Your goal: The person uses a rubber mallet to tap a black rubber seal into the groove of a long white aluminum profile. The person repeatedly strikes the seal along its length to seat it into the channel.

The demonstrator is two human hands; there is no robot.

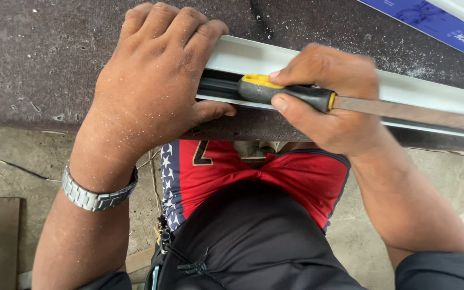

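I count two hands, my left hand [151, 88] and my right hand [328, 96], and on my left arm there is one metal wristwatch [95, 196]. On the table [38, 59] lies one long white profile [404, 88], and I hold one file [350, 102], which has one black and yellow handle. At the far corner I see one blue package [430, 19], and on the floor one wooden plank [6, 236].

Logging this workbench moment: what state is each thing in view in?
Left hand: clamped over the end of the white profile, dusted with white specks.
Right hand: closed around the file handle.
File: lying along the profile channel, blade toward the right.
White profile: lying flat on the dark bench.
Bench: strewn with white filings.
Wristwatch: strapped on the left wrist.
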